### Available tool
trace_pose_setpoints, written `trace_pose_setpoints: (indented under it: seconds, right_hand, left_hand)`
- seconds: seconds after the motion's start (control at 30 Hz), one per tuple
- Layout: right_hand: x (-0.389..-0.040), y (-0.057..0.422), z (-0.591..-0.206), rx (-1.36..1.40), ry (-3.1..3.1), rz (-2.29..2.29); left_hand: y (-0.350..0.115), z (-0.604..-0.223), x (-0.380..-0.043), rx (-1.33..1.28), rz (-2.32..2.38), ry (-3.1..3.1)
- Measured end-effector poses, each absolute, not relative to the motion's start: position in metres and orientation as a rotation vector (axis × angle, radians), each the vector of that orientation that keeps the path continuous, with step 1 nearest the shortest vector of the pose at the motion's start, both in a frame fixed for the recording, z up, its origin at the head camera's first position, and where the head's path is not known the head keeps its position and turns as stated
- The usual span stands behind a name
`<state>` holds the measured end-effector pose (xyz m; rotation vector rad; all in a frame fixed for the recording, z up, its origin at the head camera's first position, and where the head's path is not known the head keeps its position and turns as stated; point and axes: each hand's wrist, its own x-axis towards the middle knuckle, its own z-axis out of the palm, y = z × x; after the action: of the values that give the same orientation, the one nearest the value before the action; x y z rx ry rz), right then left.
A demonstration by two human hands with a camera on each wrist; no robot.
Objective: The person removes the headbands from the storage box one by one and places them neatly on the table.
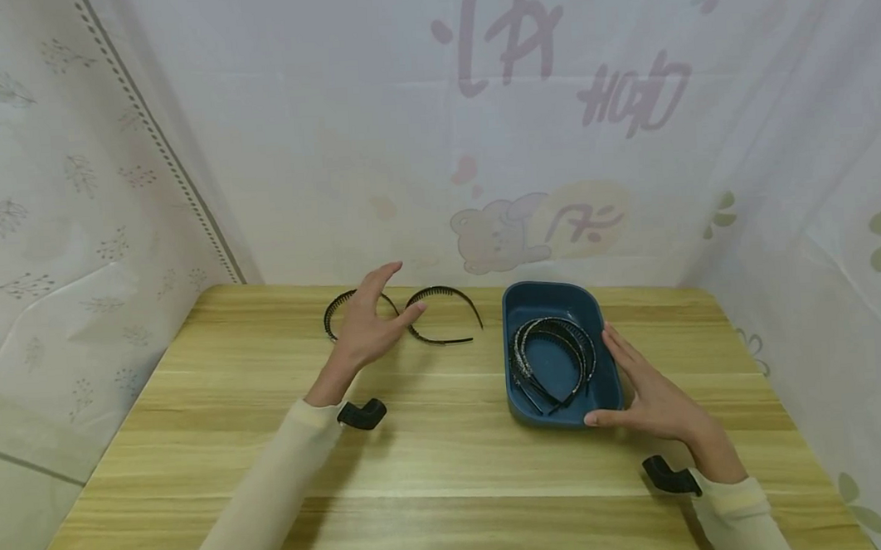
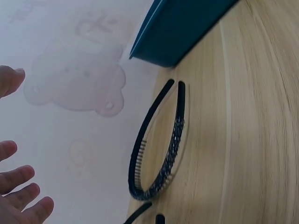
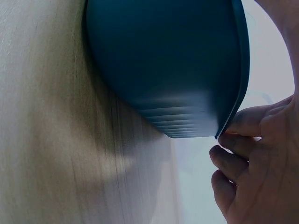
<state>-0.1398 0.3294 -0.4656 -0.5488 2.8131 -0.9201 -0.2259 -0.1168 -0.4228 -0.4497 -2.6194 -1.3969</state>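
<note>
My left hand (image 1: 369, 333) hovers over the back left of the table, fingers spread and holding nothing. Beneath it lies one black toothed headband (image 1: 328, 316), partly covered by the hand. A second toothed headband (image 1: 441, 290) lies just to its right; in the left wrist view this headband (image 2: 174, 147) shows a glittery outer band. My right hand (image 1: 660, 400) touches the right side of a blue bin (image 1: 507, 346), thumb at the near corner and fingers along the side. Fingertips (image 3: 229, 135) meet the rim in the right wrist view. Several glittery black headbands (image 1: 521, 350) lie stacked inside the bin.
A wood-grain table (image 1: 436, 466) carries everything. Printed white cloth (image 1: 344, 147) hangs behind it and at both sides. Black camera mounts (image 1: 363, 414) stick out from both wrists near the pale sleeves.
</note>
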Motion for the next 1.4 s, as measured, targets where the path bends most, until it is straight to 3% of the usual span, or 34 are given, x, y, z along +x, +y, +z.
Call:
trace_pose_setpoints:
  seconds: [1.4]
  right_hand:
    - [-0.140, 0.330, -0.464, -0.552, 2.803, -0.914]
  left_hand:
    - [-0.026, -0.418, -0.221, -0.826, -1.316, -2.635]
